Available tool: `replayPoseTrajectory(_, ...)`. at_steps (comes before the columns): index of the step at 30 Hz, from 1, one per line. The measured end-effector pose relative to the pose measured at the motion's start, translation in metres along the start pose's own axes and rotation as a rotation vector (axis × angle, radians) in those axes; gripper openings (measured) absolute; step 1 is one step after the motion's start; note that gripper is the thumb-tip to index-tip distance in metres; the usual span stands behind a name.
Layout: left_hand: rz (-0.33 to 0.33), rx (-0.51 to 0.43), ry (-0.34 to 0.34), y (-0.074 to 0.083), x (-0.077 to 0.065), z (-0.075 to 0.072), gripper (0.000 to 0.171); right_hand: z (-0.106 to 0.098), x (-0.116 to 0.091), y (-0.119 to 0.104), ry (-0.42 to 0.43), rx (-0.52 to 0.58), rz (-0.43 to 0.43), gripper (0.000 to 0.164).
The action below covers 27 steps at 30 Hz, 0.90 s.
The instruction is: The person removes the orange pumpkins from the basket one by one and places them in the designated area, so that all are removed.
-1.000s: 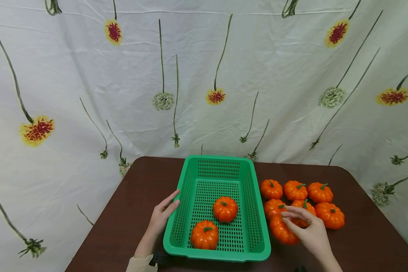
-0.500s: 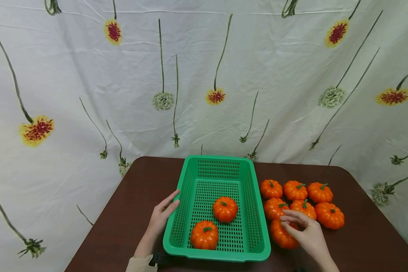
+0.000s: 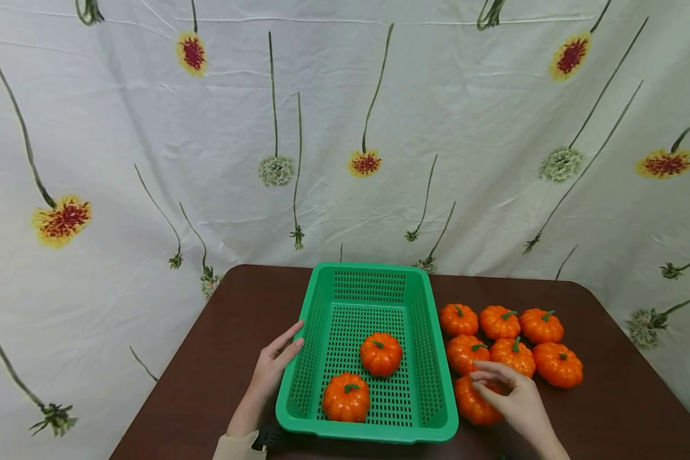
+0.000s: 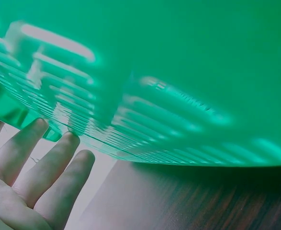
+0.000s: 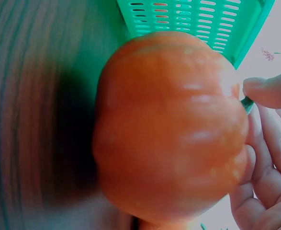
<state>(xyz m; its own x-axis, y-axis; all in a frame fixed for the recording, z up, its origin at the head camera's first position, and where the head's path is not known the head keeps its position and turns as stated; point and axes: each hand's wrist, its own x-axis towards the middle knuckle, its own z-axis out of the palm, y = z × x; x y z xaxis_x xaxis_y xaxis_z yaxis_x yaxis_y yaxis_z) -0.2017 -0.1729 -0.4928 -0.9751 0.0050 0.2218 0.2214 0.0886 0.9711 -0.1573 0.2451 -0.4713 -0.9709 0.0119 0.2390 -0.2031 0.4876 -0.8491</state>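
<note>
My right hand [image 3: 520, 399] pinches the short green stem [image 5: 248, 104] of an orange toy pumpkin [image 3: 476, 406] between thumb and finger. This pumpkin is just right of a green perforated basket [image 3: 374, 431], close over the table. In the right wrist view it fills the middle, with a dark shadow beside it. My left hand [image 3: 269, 367] has its fingers extended, fingertips at the basket's left side; in the left wrist view the fingers [image 4: 51, 165] lie along the slotted wall. Inside the basket sit two more pumpkins, one nearer the middle [image 3: 381, 354] and one near the front [image 3: 345, 398].
Several other orange pumpkins [image 3: 558, 365] stand grouped on the dark brown table [image 3: 615, 409], right of the basket and behind the right hand. A pale cloth [image 3: 483, 211] with printed flowers hangs behind the table and along its sides.
My right hand and the pumpkin it holds have shifted slightly left and toward me, away from the other pumpkins. The left hand, the basket and its contents stay in place.
</note>
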Motion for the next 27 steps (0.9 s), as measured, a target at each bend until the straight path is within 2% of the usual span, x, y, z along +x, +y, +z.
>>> replayPoseTrajectory(8, 0.009, 0.011, -0.005, 0.0, 0.0, 0.0, 0.042, 0.0, 0.001, 0.004, -0.074, 0.057, -0.027, 0.033)
replayPoseTrajectory(15, -0.001, 0.013, -0.005, 0.0, 0.0, 0.0, 0.042, -0.003, 0.001, -0.003, -0.07, 0.077, -0.003, 0.034)
replayPoseTrajectory(18, 0.002, 0.01, -0.006, 0.0, 0.0, 0.0, 0.042, -0.005, 0.003, -0.007, -0.07, 0.09, -0.022, 0.035)
replayPoseTrajectory(27, 0.004, 0.009, -0.009, 0.0, 0.0, -0.001, 0.042, -0.01, 0.016, -0.031, -0.067, -0.001, -0.11, 0.032)
